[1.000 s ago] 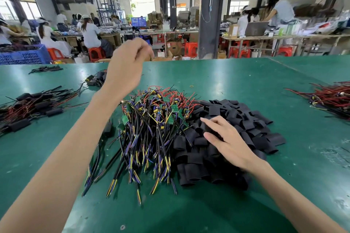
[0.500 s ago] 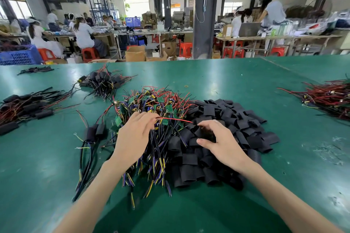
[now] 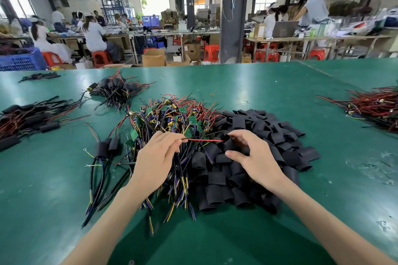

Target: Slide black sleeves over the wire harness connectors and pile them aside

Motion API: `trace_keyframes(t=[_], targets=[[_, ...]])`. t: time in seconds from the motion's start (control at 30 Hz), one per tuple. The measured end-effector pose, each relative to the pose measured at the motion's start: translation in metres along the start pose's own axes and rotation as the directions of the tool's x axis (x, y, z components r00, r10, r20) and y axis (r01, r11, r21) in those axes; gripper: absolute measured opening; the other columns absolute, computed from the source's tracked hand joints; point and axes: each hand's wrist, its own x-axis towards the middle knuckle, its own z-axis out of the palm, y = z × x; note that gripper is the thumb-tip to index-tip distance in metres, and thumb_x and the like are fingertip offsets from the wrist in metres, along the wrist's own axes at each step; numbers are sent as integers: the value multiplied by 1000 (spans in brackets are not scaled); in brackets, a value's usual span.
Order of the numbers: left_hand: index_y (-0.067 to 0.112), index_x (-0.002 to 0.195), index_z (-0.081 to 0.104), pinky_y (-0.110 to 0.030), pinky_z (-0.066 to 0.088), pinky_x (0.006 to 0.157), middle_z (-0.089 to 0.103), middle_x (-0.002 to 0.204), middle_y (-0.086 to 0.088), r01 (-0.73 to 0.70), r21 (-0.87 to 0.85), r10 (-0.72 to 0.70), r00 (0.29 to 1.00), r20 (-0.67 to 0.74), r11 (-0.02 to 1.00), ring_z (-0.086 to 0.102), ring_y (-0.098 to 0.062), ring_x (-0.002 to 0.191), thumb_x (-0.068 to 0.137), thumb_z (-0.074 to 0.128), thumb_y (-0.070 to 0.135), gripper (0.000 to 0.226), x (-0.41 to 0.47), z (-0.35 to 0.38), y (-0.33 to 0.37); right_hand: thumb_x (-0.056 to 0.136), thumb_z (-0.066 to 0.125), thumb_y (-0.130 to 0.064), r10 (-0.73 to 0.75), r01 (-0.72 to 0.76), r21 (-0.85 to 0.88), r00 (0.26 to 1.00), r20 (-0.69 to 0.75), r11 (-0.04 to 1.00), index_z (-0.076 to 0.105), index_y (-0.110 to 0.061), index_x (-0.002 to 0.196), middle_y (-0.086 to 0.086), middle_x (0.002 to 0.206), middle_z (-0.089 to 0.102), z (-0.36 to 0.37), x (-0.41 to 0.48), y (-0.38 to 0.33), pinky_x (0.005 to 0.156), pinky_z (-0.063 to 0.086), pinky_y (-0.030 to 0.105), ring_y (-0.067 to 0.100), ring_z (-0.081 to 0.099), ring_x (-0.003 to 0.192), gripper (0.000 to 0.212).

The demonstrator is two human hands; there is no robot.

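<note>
The left hand (image 3: pixel 155 163) now pinches in its fingers (image 3: pixel 167 136) a thin red wire (image 3: pixel 204 140) drawn from the multicoloured harness heap (image 3: pixel 170 118), ready for sleeving; the right hand (image 3: pixel 256 161) curls its fingers (image 3: pixel 241 135) over black tubular sleeves (image 3: pixel 280 135) beside that heap, hold unclear.

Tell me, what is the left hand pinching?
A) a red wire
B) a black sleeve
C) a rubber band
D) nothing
A: the left hand pinches one end of a red wire, which stretches across toward the right hand over the pile of black sleeves.
</note>
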Motion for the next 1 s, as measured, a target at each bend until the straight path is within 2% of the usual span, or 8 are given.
trace_keyframes(t=[0.13, 0.33, 0.43, 0.53, 0.63, 0.77, 0.87, 1.0], targets=[[16, 103, 67, -33, 49, 65, 55, 77, 14, -35, 24, 34, 999, 10, 999, 44, -8, 81, 97, 37, 30, 34, -1, -1, 0, 77, 74, -6, 28, -26, 72, 999, -30, 997, 60, -20, 108, -21, 96, 58, -3, 0, -1, 75, 32, -4, -22, 49, 88, 37], [16, 102, 67, -34, 49, 62, 55, 79, 13, -54, 58, 52, 998, 22, 997, 41, -9, 81, 96, 32, 32, 39, -3, -1, -1, 76, 74, -4, -6, 7, 62, 1000, -10, 998, 60, -27, 106, -15, 101, 60, -7, -2, -3, 81, 33, -1, -12, 53, 91, 40], [15, 101, 68, -31, 47, 67, 59, 81, 10, -89, 145, 84, 996, 38, 985, 44, -13, 83, 96, 35, 30, 37, -2, -1, 0, 77, 73, -6, -142, 147, -165, 989, 43, 975, 62, -18, 112, -2, 104, 59, -6, -4, -4, 94, 37, 22, 14, 53, 102, 39], [12, 101, 68, -24, 41, 78, 64, 86, 3, -177, 217, 168, 984, 61, 960, 43, -15, 86, 95, 39, 24, 32, -4, 4, 7, 76, 73, -11, -339, 363, -455, 931, 137, 813, 62, -12, 115, 4, 102, 59, -2, -7, -7, 92, 34, 35, 28, 54, 99, 40], [8, 117, 59, -21, 34, 94, 58, 107, -3, -199, 84, 191, 976, 102, 976, 44, -16, 100, 94, 43, 14, 29, -7, 14, 18, 74, 75, -14, -428, 459, -517, 884, 186, 723, 61, -11, 114, 5, 102, 59, 6, -13, -15, 88, 42, 39, 28, 50, 98, 43], [6, 133, 39, -19, 26, 109, 30, 134, 2, -166, -137, 183, 975, 124, 977, 37, -6, 120, 79, 51, -6, 57, -13, 24, 30, 76, 74, -11, -442, 500, -502, 865, 238, 706, 59, -9, 118, 7, 106, 59, 14, -17, -23, 78, 51, 47, 33, 52, 95, 44], [0, 122, 46, -27, 37, 105, 31, 134, -2, -62, -213, 82, 993, 90, 975, 46, -11, 119, 80, 64, -5, 45, -12, 27, 29, 83, 67, -12, -427, 496, -468, 868, 253, 731, 57, -8, 122, 8, 110, 58, 11, -16, -22, 85, 47, 42, 33, 52, 95, 40], [6, 101, 62, -8, 36, 83, 50, 104, 8, 3, -167, 10, 997, 76, 986, 50, -1, 88, 84, 69, 17, 22, -10, 23, 23, 84, 66, -10, -402, 456, -435, 890, 215, 776, 58, -8, 120, 7, 108, 57, 6, -14, -21, 86, 37, 32, 32, 50, 94, 37]])
